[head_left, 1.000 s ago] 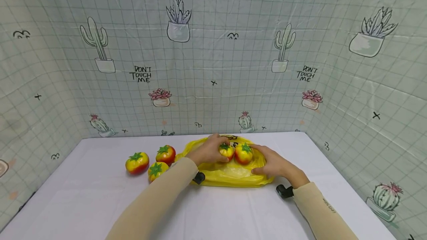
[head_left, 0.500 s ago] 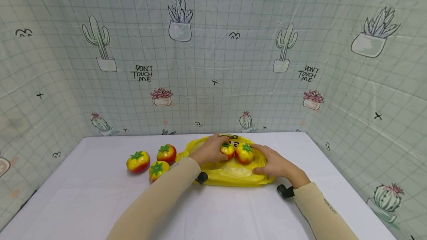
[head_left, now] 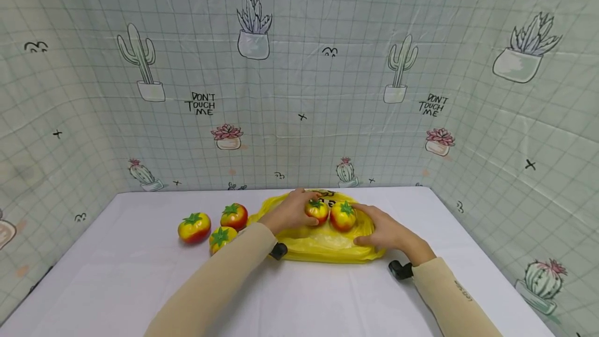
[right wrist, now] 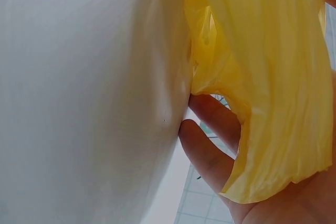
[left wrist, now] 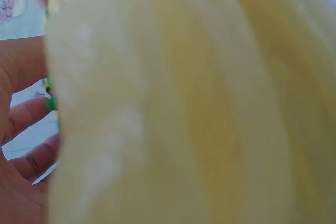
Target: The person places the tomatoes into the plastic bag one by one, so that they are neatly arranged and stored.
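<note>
A yellow plastic bag (head_left: pixel 323 254) lies spread on the table, with two red-and-yellow tomatoes with green tops on it. My left hand (head_left: pixel 291 212) reaches over the bag from the left, thumb and fingers curved round the left tomato (head_left: pixel 316 213). Right beside it sits the second tomato (head_left: pixel 343 216). My right hand (head_left: pixel 385 230) cups the bag's right side, fingertips near that tomato and thumb toward the front. In the right wrist view the yellow film (right wrist: pixel 283 87) hangs over the palm, and the fingers (right wrist: pixel 207 153) reach out straight beneath it. Yellow film covers most of the left wrist view.
Three more tomatoes stand left of the bag: one at the far left (head_left: pixel 194 228), one behind (head_left: pixel 234 216) and one in front (head_left: pixel 222 238), partly behind the left sleeve (head_left: pixel 224 280). A cactus-print cloth (head_left: pixel 299 82) walls the white table's back and sides.
My left hand and its tomato have shifted slightly left, widening the gap to the second tomato a little. The right hand and the bag look unmoved.
</note>
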Motion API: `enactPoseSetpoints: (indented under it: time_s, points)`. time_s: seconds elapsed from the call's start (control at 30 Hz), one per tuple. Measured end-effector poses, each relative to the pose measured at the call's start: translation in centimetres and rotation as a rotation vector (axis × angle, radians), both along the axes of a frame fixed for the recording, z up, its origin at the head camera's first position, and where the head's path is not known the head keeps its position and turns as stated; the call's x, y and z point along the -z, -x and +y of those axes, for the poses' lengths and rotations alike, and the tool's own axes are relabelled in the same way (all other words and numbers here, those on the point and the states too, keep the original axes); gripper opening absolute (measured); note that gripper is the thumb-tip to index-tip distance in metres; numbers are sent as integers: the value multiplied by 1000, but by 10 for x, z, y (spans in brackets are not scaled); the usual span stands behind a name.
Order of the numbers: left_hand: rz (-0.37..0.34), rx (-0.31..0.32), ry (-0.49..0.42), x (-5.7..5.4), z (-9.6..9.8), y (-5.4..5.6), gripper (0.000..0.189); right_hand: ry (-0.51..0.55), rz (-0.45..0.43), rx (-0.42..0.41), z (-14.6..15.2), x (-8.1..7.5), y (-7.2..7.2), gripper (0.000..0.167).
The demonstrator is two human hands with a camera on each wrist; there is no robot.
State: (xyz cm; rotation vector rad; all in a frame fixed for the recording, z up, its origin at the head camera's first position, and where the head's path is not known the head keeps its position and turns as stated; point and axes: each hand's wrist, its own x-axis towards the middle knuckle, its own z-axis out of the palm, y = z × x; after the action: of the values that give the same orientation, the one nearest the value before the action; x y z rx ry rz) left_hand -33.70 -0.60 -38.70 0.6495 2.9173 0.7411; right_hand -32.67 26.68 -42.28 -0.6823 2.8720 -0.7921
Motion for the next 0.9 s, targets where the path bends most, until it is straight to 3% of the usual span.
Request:
enactPoseSetpoints:
  time_s: [0.33, 0.53, 0.67, 0.9]
  points:
    - [34, -10, -33, -4, -16, -23, 54, 4, 10, -5, 0, -1, 0, 86]
    - [13, 1, -143, -3, -32, -37, 54, 4, 5, -15, 0, 0, -1, 86]
    - [40, 21, -211, -3, -45, -47, 52, 11, 19, -11, 1, 0, -1, 86]
    - [79, -3, -270, -3, -67, -64, 48, 8, 3, -1, -1, 0, -1, 85]
